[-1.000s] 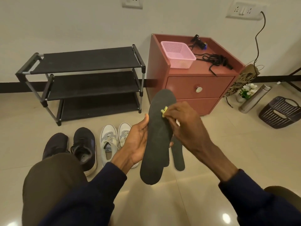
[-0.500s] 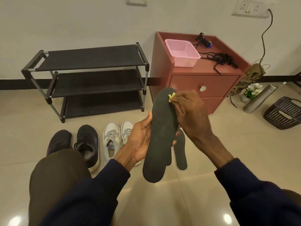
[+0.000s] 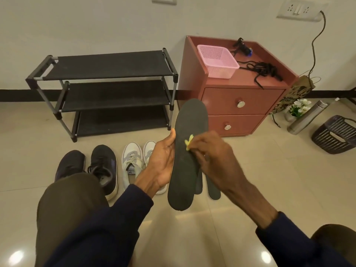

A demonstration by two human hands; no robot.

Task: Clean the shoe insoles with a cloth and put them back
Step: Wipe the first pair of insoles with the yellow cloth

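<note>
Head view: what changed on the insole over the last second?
The right hand, pinching the yellow cloth, wiped up the black insole toward its upper end, then back down to about its middle. The left hand keeps gripping the insole's edge. The spare insoles on the floor, dark sneakers and white sneakers have not moved.

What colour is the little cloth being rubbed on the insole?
Yellow. The cloth peeks from the right hand; the head view shows it.

The print on the paper bag (image 3: 295, 93) is too blurred to read.
</note>
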